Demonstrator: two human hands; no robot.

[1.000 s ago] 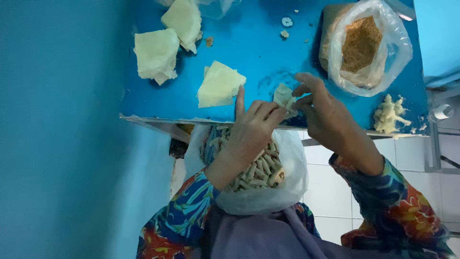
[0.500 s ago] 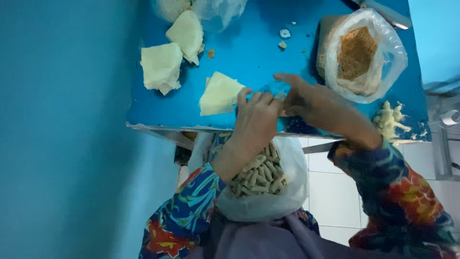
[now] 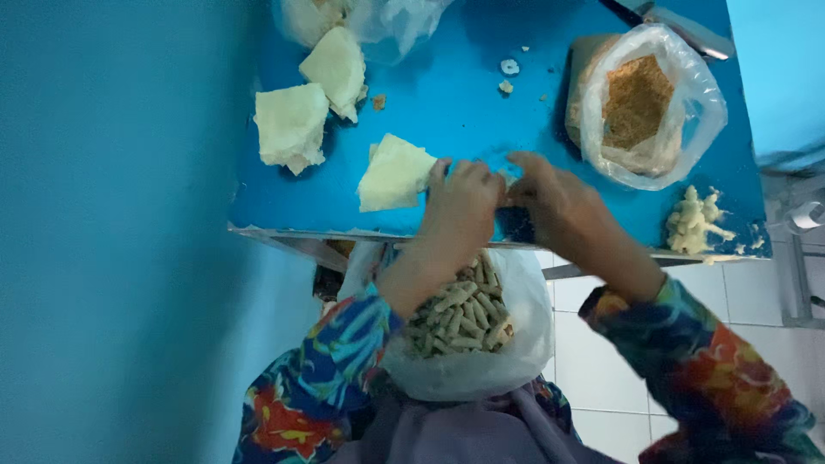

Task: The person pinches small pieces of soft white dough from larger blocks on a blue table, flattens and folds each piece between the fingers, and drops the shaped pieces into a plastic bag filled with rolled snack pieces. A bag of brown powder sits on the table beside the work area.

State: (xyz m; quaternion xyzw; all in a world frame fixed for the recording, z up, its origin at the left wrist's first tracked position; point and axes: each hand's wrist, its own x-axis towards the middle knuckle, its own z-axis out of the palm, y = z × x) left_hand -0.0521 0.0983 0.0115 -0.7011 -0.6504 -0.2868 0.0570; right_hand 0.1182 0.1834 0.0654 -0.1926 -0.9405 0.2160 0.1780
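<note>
head view: left hand [image 3: 460, 202] and right hand [image 3: 554, 199] meet at the near edge of a blue table [image 3: 447, 94], fingers pinched on a small pale wrapper piece [image 3: 509, 179], mostly hidden, beside a folded triangular wrapper [image 3: 391, 174].

Both hands have come down onto the blue desk [image 3: 447, 77]. A second ago the left hand [image 3: 464, 202] and right hand [image 3: 554, 198] held a small pale wrapper raised between them; now they press together at lower centre of the frame, and the wrapper is hidden under the fingers [image 3: 524, 163].
</note>
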